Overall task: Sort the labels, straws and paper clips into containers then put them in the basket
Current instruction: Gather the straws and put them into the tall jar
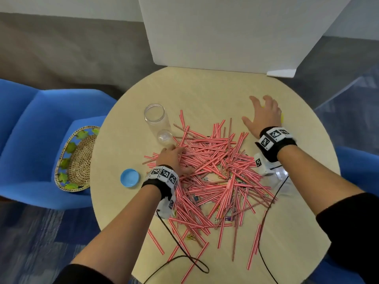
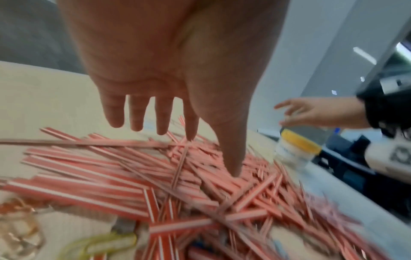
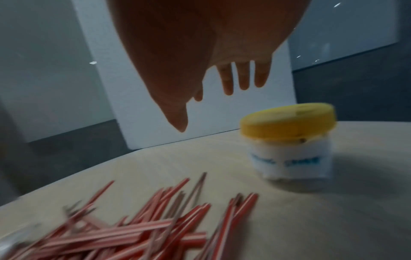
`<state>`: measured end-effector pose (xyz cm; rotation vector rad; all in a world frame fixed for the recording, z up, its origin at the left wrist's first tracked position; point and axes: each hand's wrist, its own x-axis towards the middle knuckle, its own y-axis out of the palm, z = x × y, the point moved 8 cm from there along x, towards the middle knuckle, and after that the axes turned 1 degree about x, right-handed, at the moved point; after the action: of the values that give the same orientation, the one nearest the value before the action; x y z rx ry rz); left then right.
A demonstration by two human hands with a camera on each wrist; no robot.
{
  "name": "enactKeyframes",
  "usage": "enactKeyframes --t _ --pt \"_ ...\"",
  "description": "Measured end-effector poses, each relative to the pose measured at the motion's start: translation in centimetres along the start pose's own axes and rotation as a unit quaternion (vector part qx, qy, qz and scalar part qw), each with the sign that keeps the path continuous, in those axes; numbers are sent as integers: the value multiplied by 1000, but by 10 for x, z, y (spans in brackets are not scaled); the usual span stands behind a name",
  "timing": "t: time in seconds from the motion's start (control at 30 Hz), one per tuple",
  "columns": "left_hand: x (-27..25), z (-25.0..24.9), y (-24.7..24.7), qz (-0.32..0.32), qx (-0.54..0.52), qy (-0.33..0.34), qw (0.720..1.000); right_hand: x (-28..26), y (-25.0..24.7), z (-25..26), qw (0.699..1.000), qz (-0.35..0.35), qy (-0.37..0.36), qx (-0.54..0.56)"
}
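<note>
A heap of red-and-white striped straws (image 1: 213, 169) covers the middle of the round table (image 1: 205, 89), with coloured paper clips (image 1: 224, 219) and labels half buried under it. My left hand (image 1: 171, 158) lies flat on the left side of the heap, fingers straight, thumb tip touching the straws (image 2: 133, 176). My right hand (image 1: 264, 113) hovers open, fingers spread, over a small yellow-lidded jar (image 3: 289, 146) at the far right, not touching it. A clear open jar (image 1: 156, 121) lies beside the heap.
A blue lid (image 1: 129, 178) rests left of my left wrist. A woven basket (image 1: 77, 158) sits on a blue chair (image 1: 30, 130) off the table's left edge. A white board (image 1: 225, 31) stands at the far edge. Black cables (image 1: 178, 257) trail across the near side.
</note>
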<state>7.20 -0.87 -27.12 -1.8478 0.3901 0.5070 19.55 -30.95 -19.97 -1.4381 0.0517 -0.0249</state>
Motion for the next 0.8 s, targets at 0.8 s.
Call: enactKeyframes --t 0.8 --pt "22 -51 -180 -244 -275 153 917 -138 101 119 938 248 -240 -27"
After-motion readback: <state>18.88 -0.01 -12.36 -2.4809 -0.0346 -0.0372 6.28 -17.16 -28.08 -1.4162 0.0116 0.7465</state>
